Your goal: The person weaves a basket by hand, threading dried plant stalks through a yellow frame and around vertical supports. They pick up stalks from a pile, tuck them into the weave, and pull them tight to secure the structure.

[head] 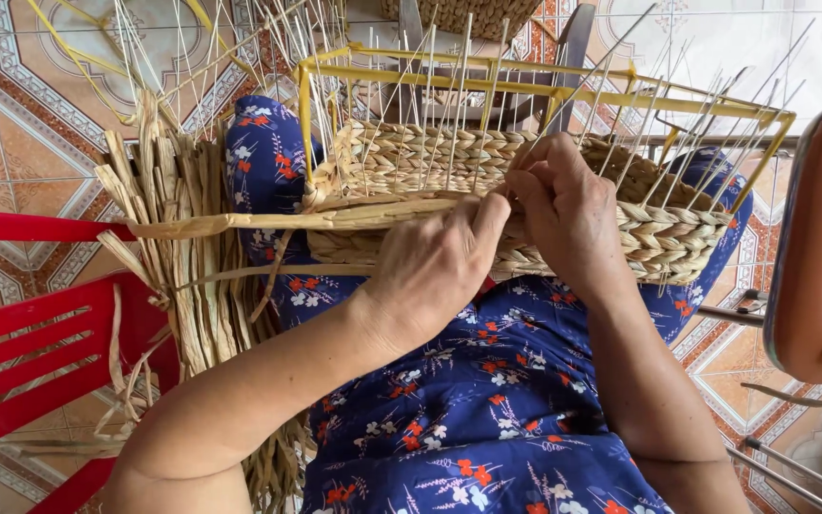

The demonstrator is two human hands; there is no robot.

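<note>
Mid-weave here by the look of it: half-woven basket [658,238] parked on the lap, on a blue floral dress [487,409], built around a yellow frame [487,84] with thin upright stakes [449,114] poking up all round.

Left hand [430,271] at the near wall of the basket, fingers together and pinched on a flat rush strand [268,222]. Right hand [568,214] just beside it, touching, fingers curled in among the stakes at the top of the woven part; can't tell whether gripping the strand or just pressing the row down.

Strand lying pretty much level, long axis left to right along the near wall, free tail pointing left past the basket corner towards a bundle of dried rush [192,286] draped by a red chair [30,352].

Judging from that: working the strand into the top row. Any further tuck would want tension kept on that tail and a clean gap between stakes.

Tiled floor [11,143] underneath.
</note>
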